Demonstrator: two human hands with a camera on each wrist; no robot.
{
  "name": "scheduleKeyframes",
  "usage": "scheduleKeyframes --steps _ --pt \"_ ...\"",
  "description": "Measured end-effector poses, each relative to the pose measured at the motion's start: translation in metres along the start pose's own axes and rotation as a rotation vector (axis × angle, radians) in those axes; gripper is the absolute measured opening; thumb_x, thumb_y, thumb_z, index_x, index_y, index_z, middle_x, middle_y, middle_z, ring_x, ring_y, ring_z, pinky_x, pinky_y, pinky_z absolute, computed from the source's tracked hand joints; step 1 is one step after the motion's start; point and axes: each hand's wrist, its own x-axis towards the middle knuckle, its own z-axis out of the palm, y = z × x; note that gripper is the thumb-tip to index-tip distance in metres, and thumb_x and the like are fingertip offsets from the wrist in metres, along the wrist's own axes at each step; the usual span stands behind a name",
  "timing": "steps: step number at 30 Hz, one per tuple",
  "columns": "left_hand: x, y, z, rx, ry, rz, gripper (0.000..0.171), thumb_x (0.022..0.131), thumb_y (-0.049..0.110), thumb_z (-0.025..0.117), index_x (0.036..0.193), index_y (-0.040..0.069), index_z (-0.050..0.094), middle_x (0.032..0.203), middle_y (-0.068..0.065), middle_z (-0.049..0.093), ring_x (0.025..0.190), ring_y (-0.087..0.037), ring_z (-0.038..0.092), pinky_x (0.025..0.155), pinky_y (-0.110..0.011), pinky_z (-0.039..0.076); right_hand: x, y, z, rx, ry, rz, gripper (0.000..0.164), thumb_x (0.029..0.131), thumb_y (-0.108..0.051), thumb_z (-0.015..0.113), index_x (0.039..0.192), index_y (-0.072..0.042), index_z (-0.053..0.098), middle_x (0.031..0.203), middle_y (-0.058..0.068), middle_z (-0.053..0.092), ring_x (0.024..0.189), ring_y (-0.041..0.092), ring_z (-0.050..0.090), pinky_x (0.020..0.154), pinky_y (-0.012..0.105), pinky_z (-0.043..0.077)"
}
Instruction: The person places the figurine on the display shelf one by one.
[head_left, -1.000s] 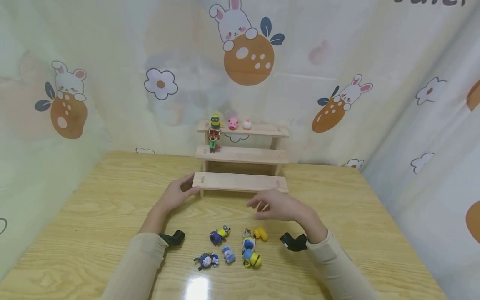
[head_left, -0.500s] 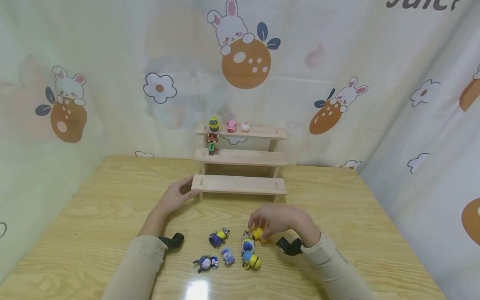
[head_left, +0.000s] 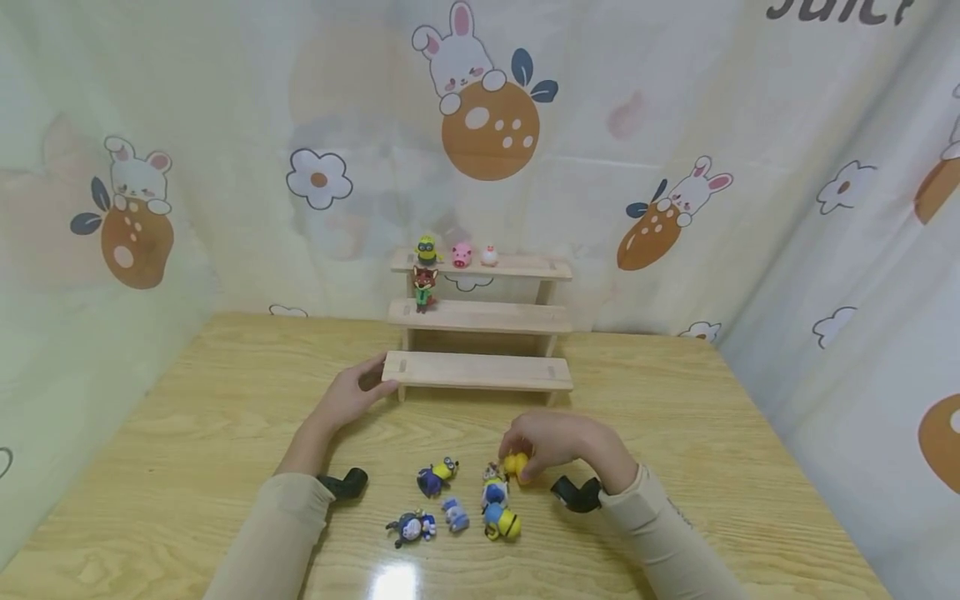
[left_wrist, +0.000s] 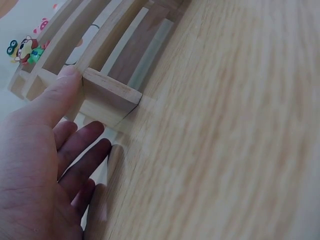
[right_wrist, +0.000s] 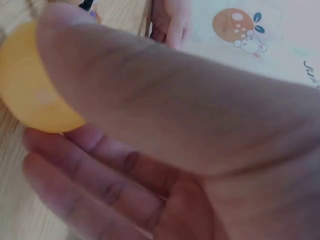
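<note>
In the head view my right hand (head_left: 555,443) pinches a small yellow toy figure (head_left: 514,465) low over the table. The right wrist view shows the toy's rounded yellow body (right_wrist: 35,82) under the thumb, with other fingers extended below. My left hand (head_left: 352,395) is at the left end of the bottom step of a three-tier wooden shelf (head_left: 477,370). In the left wrist view, its thumb touches the step's edge while the other fingers hang relaxed beside it. Near the right hand lie a figure in white and blue (head_left: 495,490) and a blue-and-yellow minion (head_left: 502,521).
A minion (head_left: 427,249), a pink pig (head_left: 461,255) and a white chick-like toy (head_left: 490,256) stand on the top step, a fox (head_left: 423,287) on the middle one. Also lying about are a purple-clad minion (head_left: 437,477), a dark-eared figure (head_left: 411,527) and a light-blue toy (head_left: 454,514).
My right hand has come down from near the shelf's front and taken hold of the yellow toy. The left hand stays at the shelf's end. The head view has shifted slightly.
</note>
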Motion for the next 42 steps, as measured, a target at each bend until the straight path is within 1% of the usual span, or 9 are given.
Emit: scheduleKeyframes --steps 5,8,11,13,16,21,28,35,42 --pt "-0.001 -0.002 0.001 0.000 0.001 -0.002 0.081 0.085 0.058 0.060 0.148 0.013 0.035 0.140 -0.012 0.052 0.139 -0.034 0.034 0.115 -0.055 0.020 0.000 0.007 0.000 0.060 0.085 0.000 0.030 0.082 -0.016 0.075 0.110 -0.017 0.066 0.102 -0.006 0.062 0.094 0.011 0.058 0.082 0.030 0.050" --pt "-0.001 -0.003 0.001 0.005 0.006 0.001 0.081 0.085 0.058 0.060 0.148 0.013 0.035 0.139 -0.012 0.052 0.139 -0.033 0.034 0.115 -0.055 0.020 0.003 0.014 0.001 0.097 0.186 -0.026 0.029 0.081 -0.010 0.074 0.107 -0.013 0.062 0.100 -0.001 0.061 0.093 0.015 0.057 0.082 0.033 0.050" --pt "0.000 -0.003 0.001 0.010 0.008 0.000 0.081 0.085 0.058 0.060 0.147 0.013 0.035 0.140 -0.012 0.052 0.139 -0.033 0.033 0.115 -0.055 0.020 0.009 0.022 0.003 0.111 0.289 -0.037 0.031 0.080 -0.008 0.075 0.105 -0.009 0.057 0.095 0.002 0.059 0.087 0.015 0.055 0.076 0.029 0.048" --pt "0.001 -0.003 0.001 0.009 0.008 0.000 0.081 0.085 0.058 0.060 0.147 0.013 0.036 0.140 -0.012 0.052 0.139 -0.033 0.033 0.115 -0.055 0.020 0.012 0.025 0.004 0.105 0.345 -0.038 0.033 0.079 -0.009 0.076 0.105 -0.006 0.055 0.092 0.003 0.058 0.083 0.015 0.053 0.072 0.028 0.047" --pt "0.000 -0.002 0.001 0.009 0.006 -0.001 0.081 0.085 0.058 0.060 0.148 0.013 0.035 0.140 -0.012 0.052 0.139 -0.033 0.034 0.115 -0.055 0.020 0.016 0.028 0.007 0.084 0.397 -0.005 0.038 0.079 -0.013 0.077 0.110 -0.005 0.057 0.095 0.003 0.059 0.084 0.013 0.052 0.073 0.028 0.047" --pt "0.000 -0.002 0.001 0.004 0.008 -0.001 0.081 0.085 0.058 0.060 0.148 0.013 0.035 0.140 -0.012 0.052 0.139 -0.033 0.034 0.115 -0.055 0.020 0.022 0.027 0.013 -0.031 0.459 0.034 0.035 0.077 -0.018 0.079 0.107 -0.009 0.064 0.095 0.001 0.060 0.082 0.012 0.052 0.073 0.029 0.047" --pt "0.000 -0.002 0.001 0.003 0.007 0.007 0.081 0.085 0.058 0.060 0.148 0.013 0.035 0.140 -0.012 0.052 0.138 -0.033 0.036 0.115 -0.055 0.022 0.022 0.020 0.015 -0.072 0.471 0.079 0.033 0.076 -0.021 0.080 0.105 -0.009 0.067 0.092 0.001 0.062 0.077 0.011 0.050 0.070 0.028 0.045" --pt "0.000 -0.002 0.001 0.004 0.007 0.014 0.080 0.086 0.057 0.060 0.147 0.013 0.035 0.139 -0.012 0.052 0.138 -0.033 0.036 0.114 -0.055 0.022 0.013 0.010 0.010 -0.084 0.407 0.030 0.019 0.083 -0.016 0.073 0.100 -0.007 0.072 0.089 0.002 0.065 0.078 0.013 0.059 0.069 0.026 0.049" --pt "-0.001 -0.002 0.000 -0.010 0.002 0.013 0.080 0.086 0.056 0.061 0.147 0.012 0.035 0.139 -0.012 0.053 0.138 -0.033 0.036 0.114 -0.056 0.023 0.011 0.006 0.008 -0.060 0.374 0.011 0.018 0.084 -0.011 0.072 0.101 -0.004 0.073 0.094 0.006 0.068 0.082 0.018 0.063 0.071 0.027 0.052"
